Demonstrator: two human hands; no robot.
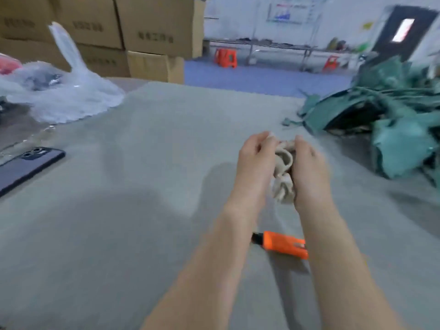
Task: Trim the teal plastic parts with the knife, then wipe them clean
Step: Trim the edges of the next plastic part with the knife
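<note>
Head view: gripping a bunched cloth (283,177) from both sides, left hand (256,163) and right hand (309,167), fingers curled round it, over the table (142,186). Probably soft, limp and light; best kept wadded in the palm for wiping. Nearer the body, between the forearms, lying flat and untouched: knife (283,245), orange handle, dark tip toward the left. Far right, well apart from the fingers: parts (390,129), piled in a loose teal tangle near the table edge. Judged thin, light, somewhat springy, perhaps rough-edged and prone to snagging on neighbours; best taken by a broad flat edge of the nearest piece, not a thin strand. Off left, out of play: phone (26,170) and bag (64,101).
</note>
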